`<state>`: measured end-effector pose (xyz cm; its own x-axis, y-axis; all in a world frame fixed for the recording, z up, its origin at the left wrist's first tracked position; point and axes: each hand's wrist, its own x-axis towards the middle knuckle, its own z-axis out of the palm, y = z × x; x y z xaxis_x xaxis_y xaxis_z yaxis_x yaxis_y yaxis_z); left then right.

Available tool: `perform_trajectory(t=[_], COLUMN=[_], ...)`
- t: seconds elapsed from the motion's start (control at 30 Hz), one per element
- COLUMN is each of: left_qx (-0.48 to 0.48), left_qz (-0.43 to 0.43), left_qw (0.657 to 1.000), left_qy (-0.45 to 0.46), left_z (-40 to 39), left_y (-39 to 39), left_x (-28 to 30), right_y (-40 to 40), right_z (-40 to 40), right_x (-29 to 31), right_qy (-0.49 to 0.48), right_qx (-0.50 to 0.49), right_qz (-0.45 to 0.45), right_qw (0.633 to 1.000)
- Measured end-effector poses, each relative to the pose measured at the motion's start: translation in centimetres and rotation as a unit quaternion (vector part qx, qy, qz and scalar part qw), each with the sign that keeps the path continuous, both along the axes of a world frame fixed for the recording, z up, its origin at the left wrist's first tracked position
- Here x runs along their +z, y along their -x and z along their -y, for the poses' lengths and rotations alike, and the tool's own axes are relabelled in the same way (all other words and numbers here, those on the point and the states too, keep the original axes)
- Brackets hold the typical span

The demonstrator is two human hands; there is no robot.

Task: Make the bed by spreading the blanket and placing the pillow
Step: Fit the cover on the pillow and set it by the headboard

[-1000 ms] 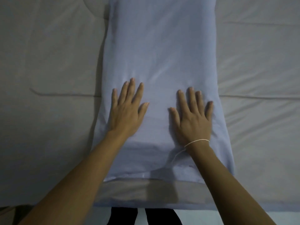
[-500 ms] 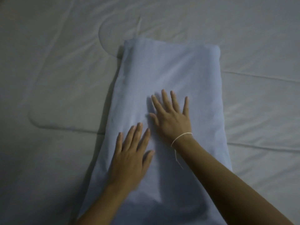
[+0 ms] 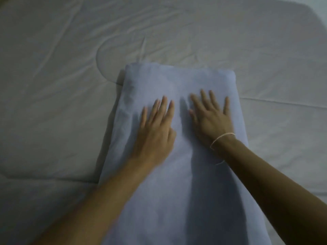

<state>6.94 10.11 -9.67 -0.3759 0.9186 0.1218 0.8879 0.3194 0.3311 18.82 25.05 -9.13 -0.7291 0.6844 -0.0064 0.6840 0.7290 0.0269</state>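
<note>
Head view: dim light, slight blur, no readable writing anywhere.
Bed: one, covered by a pale creased blanket spread flat.
Pillow: one, light blue, lying lengthwise on the blanket, mid-frame.
Hands: two, left hand and right hand pressing flat on the pillow, fingers straight, spread, gripping nothing.
Wrist string: one, white, right wrist.

A long pale-blue pillow lay lengthwise on a wrinkled off-white blanket with stitched seams. The left hand and the right hand rested flat on the pillow's far half, side by side, fingers straight and slightly spread. A thin white string circled the right wrist.
</note>
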Motion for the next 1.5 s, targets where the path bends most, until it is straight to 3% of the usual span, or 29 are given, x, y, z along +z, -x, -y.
perform_trajectory(t=[0.07, 0.17, 0.23, 0.33, 0.43, 0.53, 0.67, 0.9, 1.07, 1.23, 1.3, 1.37, 1.5], left_qx=[0.027, 0.151, 0.173, 0.046, -0.052, -0.075, -0.092, -0.105, -0.181, -0.099, -0.05, -0.023, -0.017], left_qz=[-0.046, -0.043, -0.046, -0.053, -0.041, -0.079, -0.094, -0.108, -0.075, -0.013, -0.003, -0.012, -0.033], left_qw=[0.996, 0.98, 0.978, 0.996, 0.993, 0.987, 0.987, 0.978, 0.97, 0.995, 0.999, 0.998, 0.991], left_qy=[0.076, 0.124, 0.105, 0.063, 0.097, 0.122, 0.097, 0.144, 0.145, 0.017, 0.016, 0.063, 0.129], left_z=[-3.6, -5.1, -6.3, -8.7, -8.8, -4.4, 4.7, 18.3, 24.4, 17.4, 11.9, 7.6, 5.7], left_y=[4.4, 11.1, 13.2, 11.7, 7.2, 3.9, -0.3, -8.4, -11.4, -7.7, -5.6, -3.6, 1.2], left_x=[-0.8, -0.9, 0.2, 1.6, 0.9, -1.0, -2.1, -1.9, -0.5, 1.4, 1.4, 0.6, -1.8], right_y=[0.3, -1.7, -2.0, 1.6, 3.8, 2.0, -4.5, -15.1, -18.4, -13.4, -9.1, -5.6, -5.7], right_z=[-2.3, -8.7, -10.9, -8.8, -4.1, 1.0, 9.9, 24.2, 27.9, 21.7, 17.7, 14.0, 11.3], right_x=[-0.1, 1.4, 2.5, 2.3, 0.7, -1.0, -1.7, -0.5, 2.0, 4.0, 3.9, 2.8, -0.3], right_qy=[-0.005, -0.004, -0.006, 0.008, 0.063, 0.064, 0.061, 0.071, 0.118, 0.109, 0.119, 0.122, 0.073], right_qx=[0.012, -0.166, -0.212, -0.1, -0.059, -0.054, -0.033, -0.015, 0.008, -0.047, -0.104, -0.134, -0.085], right_qz=[0.043, 0.027, 0.017, -0.032, -0.002, 0.038, 0.017, 0.049, 0.009, -0.143, -0.174, -0.163, -0.021], right_qw=[0.999, 0.986, 0.977, 0.994, 0.996, 0.996, 0.997, 0.996, 0.993, 0.983, 0.972, 0.97, 0.994])
